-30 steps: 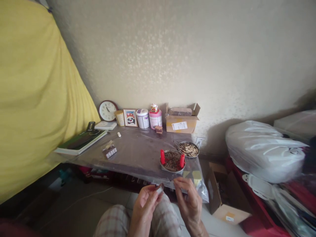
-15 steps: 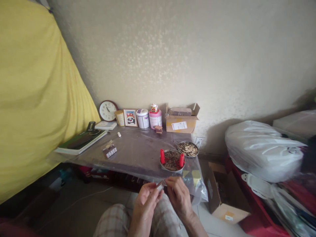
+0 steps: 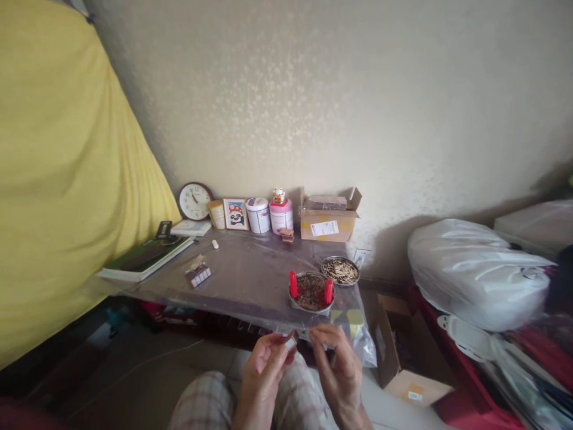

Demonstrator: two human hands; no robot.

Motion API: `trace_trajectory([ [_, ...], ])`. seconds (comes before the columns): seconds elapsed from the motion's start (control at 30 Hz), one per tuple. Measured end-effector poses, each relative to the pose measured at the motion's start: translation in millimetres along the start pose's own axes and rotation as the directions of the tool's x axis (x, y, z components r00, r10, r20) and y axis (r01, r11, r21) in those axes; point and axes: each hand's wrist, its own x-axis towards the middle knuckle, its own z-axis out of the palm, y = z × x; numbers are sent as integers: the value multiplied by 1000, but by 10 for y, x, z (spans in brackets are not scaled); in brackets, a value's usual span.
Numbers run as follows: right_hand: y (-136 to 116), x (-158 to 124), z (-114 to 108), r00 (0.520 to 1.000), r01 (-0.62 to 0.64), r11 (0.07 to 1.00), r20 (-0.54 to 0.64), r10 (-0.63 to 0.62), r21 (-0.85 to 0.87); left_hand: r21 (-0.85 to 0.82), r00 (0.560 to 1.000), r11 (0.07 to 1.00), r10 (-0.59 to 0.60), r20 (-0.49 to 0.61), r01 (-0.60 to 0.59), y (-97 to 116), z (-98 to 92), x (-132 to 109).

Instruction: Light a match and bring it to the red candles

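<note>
Right hand (image 3: pixel 339 361) just came off the box (image 3: pixel 290 340), fingertips bunched, can't tell if holding anything; left hand (image 3: pixel 265 365) keeps box pinched near of surface (image 3: pixel 250 272), so it's one-hand-held now.

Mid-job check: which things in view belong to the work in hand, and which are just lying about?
Likely in use:
- small box, held in the left hand
- right hand, beside it; anything held is too small to tell
- dish of small sticks
- bowl with red uprights, near the hands

Probably just lying about:
- clock
- panda picture
- pink tin
- white plastic bag
</note>
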Motion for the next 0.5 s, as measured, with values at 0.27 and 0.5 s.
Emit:
trace_trajectory([
  [0.27, -172, 68, -62, 985, 171, 985, 27, -171, 0, -11, 1000, 1000, 1, -13, -1, 19, -4, -5],
  [0.5, 371, -124, 73, 995, 58, 984, 84, -44, -170, 4, 998, 999, 35, -44, -35, 23, -26, 13],
])
